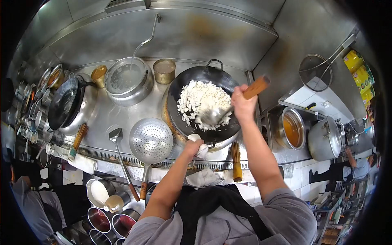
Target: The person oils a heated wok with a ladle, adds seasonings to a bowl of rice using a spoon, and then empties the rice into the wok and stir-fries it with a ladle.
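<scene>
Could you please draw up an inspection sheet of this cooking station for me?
Surface: shiny metal counter; strainer and spatula lie across its near edge.
Job's things: white food in a black wok; the ladle dips into it.
Clutter: a brush right of the wok.
Left hand: holds a white cloth at the wok's near rim.
Right hand: grips the ladle's handle.
Cables: nothing clearly seen.
Surroundings: metal wall, tap, other people.

I wear a grey short-sleeved cloth shirt [289, 210] under a black cloth apron [214, 200] with two black straps [189, 224].
</scene>
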A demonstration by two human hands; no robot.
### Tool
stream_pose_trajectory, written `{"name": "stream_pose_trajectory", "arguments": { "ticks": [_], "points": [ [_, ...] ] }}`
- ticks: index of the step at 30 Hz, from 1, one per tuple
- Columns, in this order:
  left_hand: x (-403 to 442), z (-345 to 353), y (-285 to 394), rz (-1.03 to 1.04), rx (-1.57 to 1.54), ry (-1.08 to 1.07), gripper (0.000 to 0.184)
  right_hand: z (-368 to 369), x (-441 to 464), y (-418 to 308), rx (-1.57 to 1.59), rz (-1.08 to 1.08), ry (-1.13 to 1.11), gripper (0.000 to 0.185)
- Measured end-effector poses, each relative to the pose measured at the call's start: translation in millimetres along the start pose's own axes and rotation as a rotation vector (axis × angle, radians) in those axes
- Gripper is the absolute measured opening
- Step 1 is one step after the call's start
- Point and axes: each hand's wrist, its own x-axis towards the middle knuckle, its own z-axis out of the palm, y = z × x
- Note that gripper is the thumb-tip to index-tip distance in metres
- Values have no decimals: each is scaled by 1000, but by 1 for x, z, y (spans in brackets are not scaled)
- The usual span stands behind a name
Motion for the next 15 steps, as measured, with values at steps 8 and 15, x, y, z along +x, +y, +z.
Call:
{"name": "stream_pose_trajectory", "arguments": {
  "ticks": [8, 15],
  "points": [
    [4, -2, 0, -51, 44, 9, 20, -51, 35, -78, 105, -27, -46, 17],
    [-15, 4, 18, 13, 21, 37, 26, -56, 92, -46, 211, 4, -41, 21]
  ]
}}
